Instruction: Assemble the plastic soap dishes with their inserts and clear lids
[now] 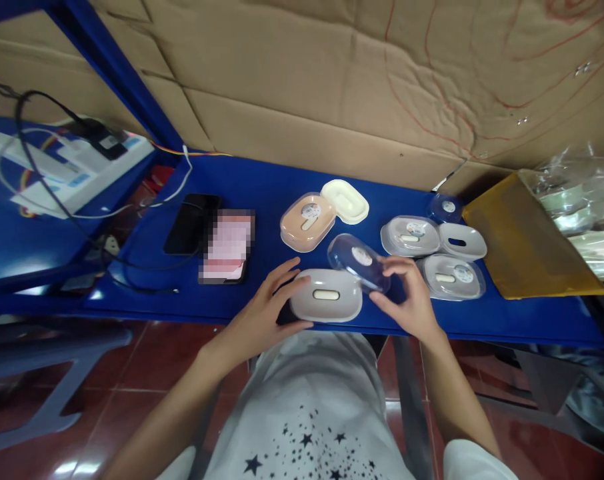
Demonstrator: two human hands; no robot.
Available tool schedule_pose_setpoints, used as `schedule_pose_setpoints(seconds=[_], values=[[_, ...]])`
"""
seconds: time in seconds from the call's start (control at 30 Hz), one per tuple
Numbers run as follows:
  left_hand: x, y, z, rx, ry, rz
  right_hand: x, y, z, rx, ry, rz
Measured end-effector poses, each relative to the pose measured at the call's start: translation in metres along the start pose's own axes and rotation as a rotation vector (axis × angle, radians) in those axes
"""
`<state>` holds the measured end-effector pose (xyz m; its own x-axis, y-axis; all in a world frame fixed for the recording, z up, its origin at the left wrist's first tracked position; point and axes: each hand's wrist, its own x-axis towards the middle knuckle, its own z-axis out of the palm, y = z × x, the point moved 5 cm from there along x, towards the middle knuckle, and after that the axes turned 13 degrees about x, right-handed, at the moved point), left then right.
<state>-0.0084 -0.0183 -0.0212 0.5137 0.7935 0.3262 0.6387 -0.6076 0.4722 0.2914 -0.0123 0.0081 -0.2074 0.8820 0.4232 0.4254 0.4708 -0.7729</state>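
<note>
A pale grey oval dish [327,305] with a cream slotted centre lies at the blue table's front edge. My left hand [275,300] is at its left end, fingers spread around the rim. Between thumb and fingers, my right hand [406,297] grips the right end of a clear lid [355,261] with a round label. The lid is tilted, just behind and overlapping the dish's right side. Behind it sit a peach lidded box [302,232] and a cream oval tray [349,205].
Grey lidded boxes [407,245] and a grey oval piece [475,243] stand right, beside a yellow-brown carton [505,233] and plastic-wrapped items [577,207]. Left are a black phone [189,227], a lit phone [227,247] and a cabled power strip [92,177]. Cardboard [302,87] lines the back.
</note>
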Motion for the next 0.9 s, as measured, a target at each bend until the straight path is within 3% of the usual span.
schedule_pose_setpoints(seconds=[0.13, 0.2, 0.3, 0.57, 0.9], values=[[0.002, -0.005, 0.004, -0.083, 0.002, -0.013, -0.013, -0.016, 0.019, 0.068, -0.245, -0.101], [0.001, -0.007, 0.006, -0.097, -0.009, -0.017, -0.015, -0.019, 0.026, 0.044, -0.290, -0.131], [-0.001, -0.008, 0.005, -0.087, -0.001, 0.007, -0.016, -0.020, 0.029, 0.027, -0.285, -0.170], [0.000, 0.001, -0.009, -0.081, 0.164, 0.137, -0.020, -0.025, 0.032, 0.073, -0.263, -0.244], [0.002, 0.004, -0.010, -0.050, 0.170, 0.183, -0.021, -0.015, 0.040, 0.038, -0.313, -0.242]])
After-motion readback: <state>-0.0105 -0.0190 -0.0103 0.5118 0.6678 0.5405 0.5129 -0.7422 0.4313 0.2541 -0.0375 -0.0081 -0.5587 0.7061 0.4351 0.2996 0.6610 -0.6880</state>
